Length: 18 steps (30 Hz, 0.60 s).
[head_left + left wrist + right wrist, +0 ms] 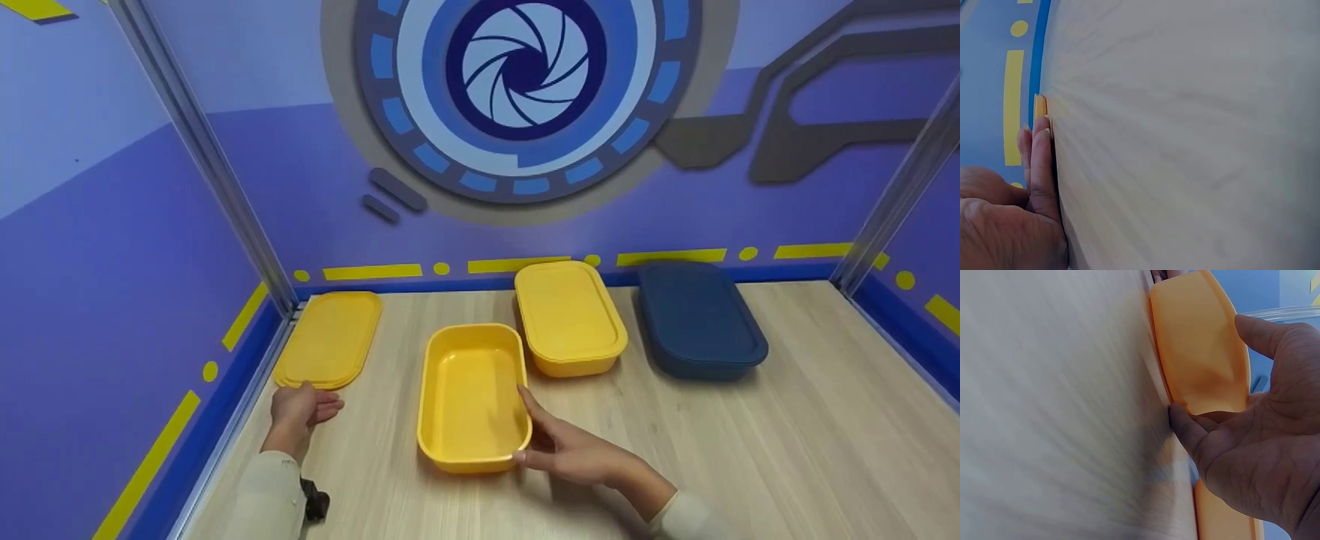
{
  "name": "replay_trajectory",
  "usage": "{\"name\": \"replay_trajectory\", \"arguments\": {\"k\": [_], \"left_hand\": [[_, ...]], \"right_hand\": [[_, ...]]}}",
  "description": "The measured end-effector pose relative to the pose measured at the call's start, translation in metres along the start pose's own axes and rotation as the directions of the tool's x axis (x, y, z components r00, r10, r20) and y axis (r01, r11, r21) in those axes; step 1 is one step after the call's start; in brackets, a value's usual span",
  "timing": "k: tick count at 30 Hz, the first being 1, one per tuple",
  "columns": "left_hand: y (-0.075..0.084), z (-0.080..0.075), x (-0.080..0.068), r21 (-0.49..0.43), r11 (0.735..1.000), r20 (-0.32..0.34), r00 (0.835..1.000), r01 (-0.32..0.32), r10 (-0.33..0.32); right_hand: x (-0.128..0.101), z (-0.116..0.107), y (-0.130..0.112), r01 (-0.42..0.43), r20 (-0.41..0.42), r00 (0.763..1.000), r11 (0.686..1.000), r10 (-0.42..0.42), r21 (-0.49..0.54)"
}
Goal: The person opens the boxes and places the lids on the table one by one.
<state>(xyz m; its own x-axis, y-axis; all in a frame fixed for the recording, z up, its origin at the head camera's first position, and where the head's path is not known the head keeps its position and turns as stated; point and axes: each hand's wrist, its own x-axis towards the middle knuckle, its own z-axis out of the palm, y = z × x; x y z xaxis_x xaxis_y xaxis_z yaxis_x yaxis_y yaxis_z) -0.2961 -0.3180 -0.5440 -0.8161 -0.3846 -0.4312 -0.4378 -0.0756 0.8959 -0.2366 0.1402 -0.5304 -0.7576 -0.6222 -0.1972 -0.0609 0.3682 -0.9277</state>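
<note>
The right hand (576, 450) holds the tub (472, 405) by its 4 o'clock side, the left hand (298, 409), fingers extended, is by the near edge of the lid (330, 339) at 10 o'clock, and a yellow box (570, 311) and blue box (701, 315) stand at 2 o'clock.

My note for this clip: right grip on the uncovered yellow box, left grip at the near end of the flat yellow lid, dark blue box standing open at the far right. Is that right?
Not quite: the dark blue box is closed, as the head view shows. The rest stands: right grip on the uncovered yellow box, left grip at the flat yellow lid.
</note>
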Motion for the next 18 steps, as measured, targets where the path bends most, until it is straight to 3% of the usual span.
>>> {"name": "replay_trajectory", "arguments": {"k": [18], "left_hand": [[-0.0023, 0.0048, 0.0051, 0.063, 0.997, -0.049, 0.998, 0.033, -0.03]], "right_hand": [[-0.001, 0.0, 0.0023, -0.002, -0.015, 1.0, 1.0, 0.002, -0.009]]}}
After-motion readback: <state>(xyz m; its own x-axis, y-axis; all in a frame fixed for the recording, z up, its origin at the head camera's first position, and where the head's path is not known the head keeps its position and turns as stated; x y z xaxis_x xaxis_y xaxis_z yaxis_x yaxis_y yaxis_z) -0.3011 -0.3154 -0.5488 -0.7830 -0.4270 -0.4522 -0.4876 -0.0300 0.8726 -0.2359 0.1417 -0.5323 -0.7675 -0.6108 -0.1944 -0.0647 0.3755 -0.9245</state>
